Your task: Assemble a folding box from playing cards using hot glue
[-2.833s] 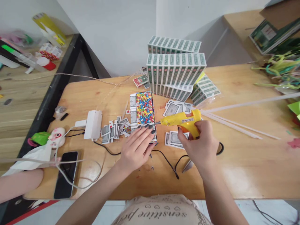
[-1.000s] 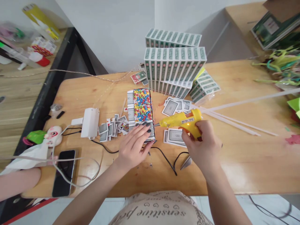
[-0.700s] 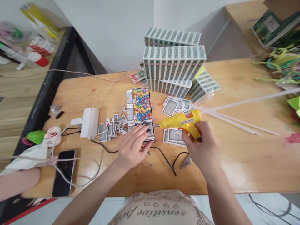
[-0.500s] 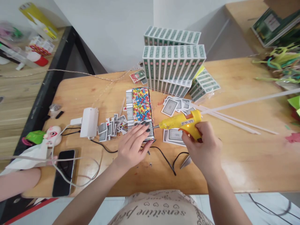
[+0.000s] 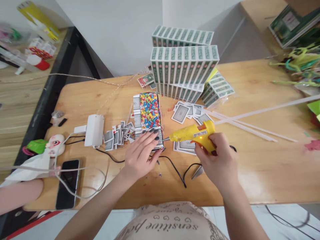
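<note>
My left hand (image 5: pixel 141 154) lies flat with fingers stretched out, pressing on the near end of a colourful patterned box (image 5: pixel 149 115) edged with playing cards. My right hand (image 5: pixel 220 160) is wrapped round the handle of a yellow glue gun (image 5: pixel 193 135). The gun's nozzle points left and touches the box's near right corner, just beside my left fingertips. Under the gun lies a small pile of face-down cards (image 5: pixel 186 146). The gun's black cord (image 5: pixel 178 171) curls over the table in front of me.
Stacked green card packs (image 5: pixel 183 66) stand behind the box, with more loose cards (image 5: pixel 190 111) and folded cards (image 5: pixel 117 135) around it. A white adapter (image 5: pixel 93 130) and phone (image 5: pixel 66 183) lie left. Long glue sticks (image 5: pixel 250 128) run right. Another person's arm (image 5: pixel 17 196) rests at the left edge.
The glue gun's nozzle has slid down the box's right edge toward its near corner, my right hand following. My left hand has stayed pressed on the box.
</note>
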### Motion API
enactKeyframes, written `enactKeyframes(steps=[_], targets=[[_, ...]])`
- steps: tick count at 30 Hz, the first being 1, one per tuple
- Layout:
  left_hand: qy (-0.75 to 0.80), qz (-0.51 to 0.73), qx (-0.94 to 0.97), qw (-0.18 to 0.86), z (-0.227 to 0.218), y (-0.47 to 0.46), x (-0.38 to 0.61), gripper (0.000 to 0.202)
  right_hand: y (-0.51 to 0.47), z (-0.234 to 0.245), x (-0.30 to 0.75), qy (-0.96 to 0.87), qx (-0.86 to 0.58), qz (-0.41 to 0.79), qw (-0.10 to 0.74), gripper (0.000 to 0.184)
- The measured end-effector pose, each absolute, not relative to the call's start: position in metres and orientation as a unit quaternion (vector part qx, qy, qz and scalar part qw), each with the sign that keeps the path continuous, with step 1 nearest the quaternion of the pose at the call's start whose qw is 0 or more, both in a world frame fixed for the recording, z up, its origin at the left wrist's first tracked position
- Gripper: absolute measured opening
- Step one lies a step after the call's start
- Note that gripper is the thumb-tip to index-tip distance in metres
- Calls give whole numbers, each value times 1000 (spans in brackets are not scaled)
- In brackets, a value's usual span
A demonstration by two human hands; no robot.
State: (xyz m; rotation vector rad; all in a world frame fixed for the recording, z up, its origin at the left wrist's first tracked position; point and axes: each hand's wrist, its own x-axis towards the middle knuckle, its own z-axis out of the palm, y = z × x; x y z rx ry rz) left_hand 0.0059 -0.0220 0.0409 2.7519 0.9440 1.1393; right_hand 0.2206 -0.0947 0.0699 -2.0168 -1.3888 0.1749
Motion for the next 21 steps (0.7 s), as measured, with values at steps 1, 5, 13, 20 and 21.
enactKeyframes(steps=[1,5,13,20,21], targets=[[303,365,880,9,41,-22,6,35,-95,70,221,-532,-775,67,335,15],[309,360,880,14,42,-22,7,34,-97,71,221,-528,-780,68,329,16],[304,364,880,17,42,-22,6,37,-103,69,227,-501,-768,153,367,21],[304,364,880,12,41,-22,6,36,-76,40,242,-395,-840,153,340,31],[304,365,880,11,41,-22,6,37,-69,33,242,-384,-857,134,315,33]])
